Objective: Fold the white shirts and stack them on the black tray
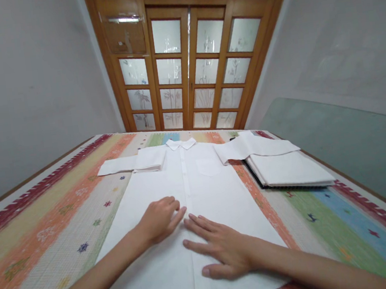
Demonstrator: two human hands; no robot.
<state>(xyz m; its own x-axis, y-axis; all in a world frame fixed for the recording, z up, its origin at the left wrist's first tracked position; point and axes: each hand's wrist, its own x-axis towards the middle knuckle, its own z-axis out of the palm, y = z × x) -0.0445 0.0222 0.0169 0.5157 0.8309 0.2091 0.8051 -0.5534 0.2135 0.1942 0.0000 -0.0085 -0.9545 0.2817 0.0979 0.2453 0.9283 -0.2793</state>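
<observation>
A white button-up shirt (163,185) lies face up in front of me, its collar pointing away and its placket running toward me. On the image left, one sleeve (120,165) is doubled over near the shoulder; the other sleeve (263,146) stretches out to the right. My left hand (161,217) rests on the shirt left of the placket, fingers bent and thumb stretched apart from them, with no fabric lifted. Flat on the lower front, fingers spread across the placket, lies my right hand (222,249). A chest pocket (208,167) shows right of the buttons.
A striped, patterned cloth (78,215) covers the table. To the right, a folded white cloth (291,170) lies on a dark flat thing (253,174), partly under the sleeve. Walls flank both sides, and wooden doors with glass panes (170,70) stand beyond the far edge.
</observation>
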